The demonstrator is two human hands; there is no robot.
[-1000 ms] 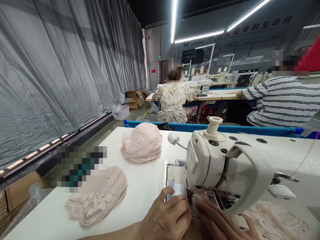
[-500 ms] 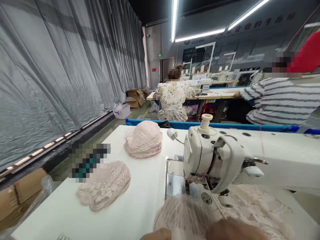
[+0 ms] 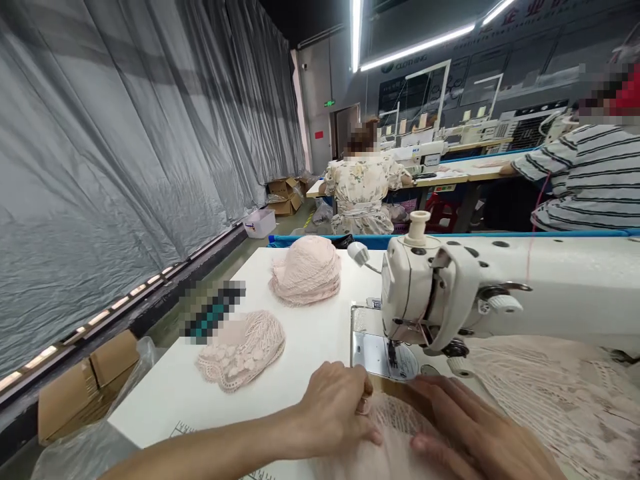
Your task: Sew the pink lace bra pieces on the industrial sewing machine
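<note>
A pale pink lace cup piece point(image 3: 395, 417) lies just in front of the sewing machine's presser foot point(image 3: 393, 355). My left hand point(image 3: 335, 407) is closed on its left edge, fingers curled in a pinch. Along the right side of the lace rests my right hand point(image 3: 465, 420), fingers stretched towards the needle plate point(image 3: 370, 350) and thumb apart from them. Part of the lace is hidden beneath both hands. The white sewing machine point(image 3: 550, 287) stands above and to the right. More pale lace fabric point(image 3: 560, 393) is spread out right of my right hand.
On the left of the white table point(image 3: 295, 353) sit a stack of pink cups point(image 3: 306, 270) and a flatter lace piece point(image 3: 245, 350). Cardboard boxes point(image 3: 90, 387) stand on the floor at left. Two people point(image 3: 363, 190) sit at another table ahead.
The lace piece and both hands have moved up towards the needle plate. My left hand now pinches the left edge. The view has shifted, so the table things appear further right.
</note>
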